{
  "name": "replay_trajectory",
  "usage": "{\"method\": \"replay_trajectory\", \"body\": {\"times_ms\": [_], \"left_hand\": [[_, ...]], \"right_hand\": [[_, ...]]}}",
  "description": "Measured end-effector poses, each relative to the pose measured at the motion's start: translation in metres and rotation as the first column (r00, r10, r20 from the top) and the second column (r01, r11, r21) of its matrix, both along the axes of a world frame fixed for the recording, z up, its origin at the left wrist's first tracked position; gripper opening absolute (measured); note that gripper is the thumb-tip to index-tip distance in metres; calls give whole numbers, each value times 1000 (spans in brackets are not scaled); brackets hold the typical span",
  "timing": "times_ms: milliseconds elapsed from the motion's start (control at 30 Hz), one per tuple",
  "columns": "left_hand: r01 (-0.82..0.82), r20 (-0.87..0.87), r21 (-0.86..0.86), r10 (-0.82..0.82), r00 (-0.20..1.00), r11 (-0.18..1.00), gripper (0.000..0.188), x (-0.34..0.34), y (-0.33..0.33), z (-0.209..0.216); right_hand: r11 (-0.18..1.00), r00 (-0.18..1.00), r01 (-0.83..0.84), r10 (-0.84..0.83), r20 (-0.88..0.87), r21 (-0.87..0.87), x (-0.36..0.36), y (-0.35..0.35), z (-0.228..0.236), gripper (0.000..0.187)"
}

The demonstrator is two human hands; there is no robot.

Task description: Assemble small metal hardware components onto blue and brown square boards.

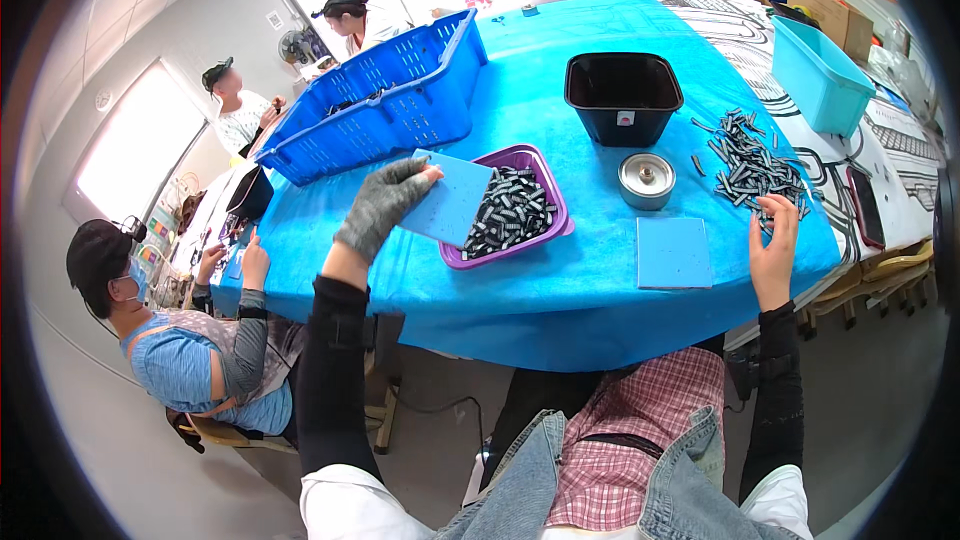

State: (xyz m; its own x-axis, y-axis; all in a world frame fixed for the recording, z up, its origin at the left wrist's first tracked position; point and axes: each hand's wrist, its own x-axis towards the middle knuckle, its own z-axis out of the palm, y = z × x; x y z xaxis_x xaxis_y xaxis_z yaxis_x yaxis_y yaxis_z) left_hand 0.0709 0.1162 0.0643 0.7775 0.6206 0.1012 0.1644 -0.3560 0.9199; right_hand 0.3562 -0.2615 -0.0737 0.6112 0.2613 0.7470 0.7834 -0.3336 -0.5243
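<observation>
In a grey glove, my left hand [383, 206] grips a flat blue square board [452, 202] by its upper left part. The board is tilted and covers the left side of a purple tub [552, 236]. Many small dark, light-marked strip-like pieces [512, 212] fill that tub. At the right, my bare right hand [773, 248] reaches to the near edge of a loose heap of similar pieces [755, 165], its fingers apart. I cannot make out a piece held between them. A second blue square board [673, 253] lies flat on the table left of this hand.
A round metal tin [647, 181] and a black square bin [622, 120] stand mid-table. A large blue crate [380, 130] is at the far left, a turquoise bin [822, 75] at the far right. A phone [864, 206] lies rightmost. A masked co-worker [200, 330] sits at left; two people are farther back.
</observation>
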Motion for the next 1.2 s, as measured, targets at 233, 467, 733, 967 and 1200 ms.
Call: {"method": "replay_trajectory", "body": {"times_ms": [233,467,733,967,1200], "left_hand": [[23,241,-373,73,968,927,22,-40,-95,-44],[-26,151,-511,120,981,859,23,-64,-147,-96],[-80,112,-497,155,982,864,22,-65,-154,-98],[-3,121,-485,71,990,874,25,-58,-169,-88],[7,153,-534,88,984,845,25,-58,-169,-90]], "right_hand": [[908,978,208,-181,108,-364,31,-8,8,9],[945,984,177,-160,84,-275,43,-8,7,11],[1000,998,-11,11,61,-12,49,-3,11,13],[927,909,-83,220,-353,366,39,1,-15,20],[989,989,-18,38,-141,144,33,3,-8,26]]}}
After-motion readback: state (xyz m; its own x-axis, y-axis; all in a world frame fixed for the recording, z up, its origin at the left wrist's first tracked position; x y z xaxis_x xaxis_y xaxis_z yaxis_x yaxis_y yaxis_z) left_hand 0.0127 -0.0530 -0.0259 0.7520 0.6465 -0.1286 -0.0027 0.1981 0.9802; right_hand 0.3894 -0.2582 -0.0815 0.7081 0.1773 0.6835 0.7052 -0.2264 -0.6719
